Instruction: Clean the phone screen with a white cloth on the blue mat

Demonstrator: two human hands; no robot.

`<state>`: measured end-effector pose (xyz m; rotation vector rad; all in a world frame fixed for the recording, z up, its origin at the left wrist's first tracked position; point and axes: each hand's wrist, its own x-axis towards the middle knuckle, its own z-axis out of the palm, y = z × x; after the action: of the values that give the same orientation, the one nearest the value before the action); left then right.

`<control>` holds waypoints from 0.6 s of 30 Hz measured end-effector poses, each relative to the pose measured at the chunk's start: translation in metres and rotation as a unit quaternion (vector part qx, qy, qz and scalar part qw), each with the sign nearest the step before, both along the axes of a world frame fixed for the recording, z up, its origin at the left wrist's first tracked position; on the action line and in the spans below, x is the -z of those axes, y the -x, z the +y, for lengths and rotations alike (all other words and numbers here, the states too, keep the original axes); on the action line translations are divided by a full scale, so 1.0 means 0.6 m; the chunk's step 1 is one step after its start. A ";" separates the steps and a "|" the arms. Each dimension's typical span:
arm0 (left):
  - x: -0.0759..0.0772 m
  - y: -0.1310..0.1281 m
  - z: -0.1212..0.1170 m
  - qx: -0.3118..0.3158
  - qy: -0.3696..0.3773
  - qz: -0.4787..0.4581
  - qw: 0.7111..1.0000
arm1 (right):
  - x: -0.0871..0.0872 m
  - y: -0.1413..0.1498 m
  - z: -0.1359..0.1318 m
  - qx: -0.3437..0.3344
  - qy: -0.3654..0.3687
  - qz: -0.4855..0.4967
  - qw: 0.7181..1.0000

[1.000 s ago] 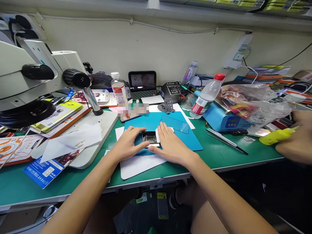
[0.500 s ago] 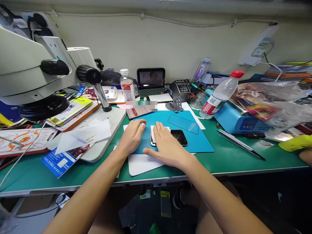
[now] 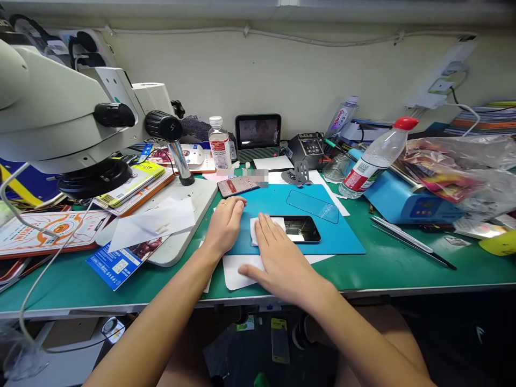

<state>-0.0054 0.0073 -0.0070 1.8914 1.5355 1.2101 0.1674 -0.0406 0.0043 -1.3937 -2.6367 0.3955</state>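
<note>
From the head view, the right hand lies flat and open, pressing a white wipe cloth on the black glossy phone, which rests on the blue rubber mat. The left hand lies open, steadying the mat's edge. This looks like screen cleaning; the next move calls for even sweeps toward the uncovered end.

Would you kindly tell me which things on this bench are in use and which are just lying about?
In use: phone, white cloth under right hand, blue mat under left hand.
Lying about: microscope, water bottle, tweezers, plastic bag.
</note>
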 end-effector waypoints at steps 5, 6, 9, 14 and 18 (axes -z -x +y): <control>-0.003 -0.003 0.002 0.016 -0.002 -0.003 1.000 | -0.002 -0.007 -0.011 -0.006 0.017 -0.011 1.000; -0.004 -0.003 0.002 0.015 0.000 -0.004 1.000 | -0.005 -0.001 0.003 -0.001 0.024 -0.012 1.000; -0.006 -0.002 -0.001 0.009 0.015 -0.007 1.000 | -0.010 0.014 0.031 0.036 0.019 -0.012 0.999; -0.004 -0.005 -0.002 0.013 0.014 -0.006 1.000 | -0.002 -0.005 -0.018 0.026 0.007 -0.013 1.000; 0.000 -0.008 0.001 0.023 0.011 0.019 1.000 | -0.005 -0.011 -0.005 0.024 0.017 -0.014 0.999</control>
<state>-0.0007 0.0079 -0.0071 1.9350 1.5094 1.1407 0.1740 -0.0439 0.0071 -1.4805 -2.6234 0.4195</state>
